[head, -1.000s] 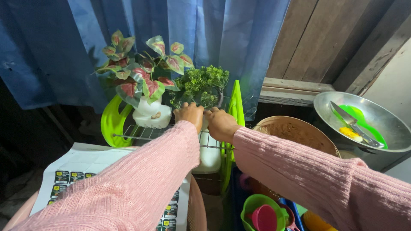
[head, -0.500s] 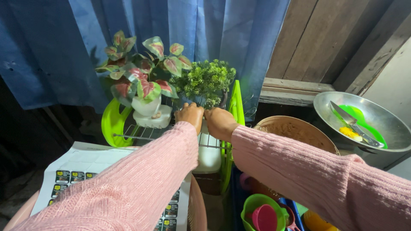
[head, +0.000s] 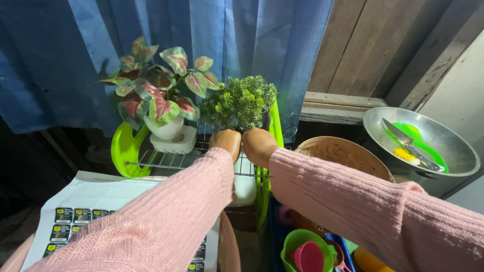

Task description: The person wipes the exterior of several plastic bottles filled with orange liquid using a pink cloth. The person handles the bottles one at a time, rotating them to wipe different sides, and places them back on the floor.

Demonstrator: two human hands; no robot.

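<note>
Blue curtain (head: 242, 45) and brown wooden planks (head: 373, 45) form the far background. We see our left hand (head: 226, 141) and right hand (head: 258, 144) side by side, closed around the base of a small bushy green plant (head: 241, 102); its pot is hidden behind our hands. It sits at the right end of a wire rack with lime-green ends (head: 166, 160). Just left stands a pink-and-green leafed plant in a white pot (head: 160, 95). Far right, a metal bowl (head: 443, 156) holds a knife (head: 408, 142). Near left lies a sticker sheet (head: 80, 211).
</note>
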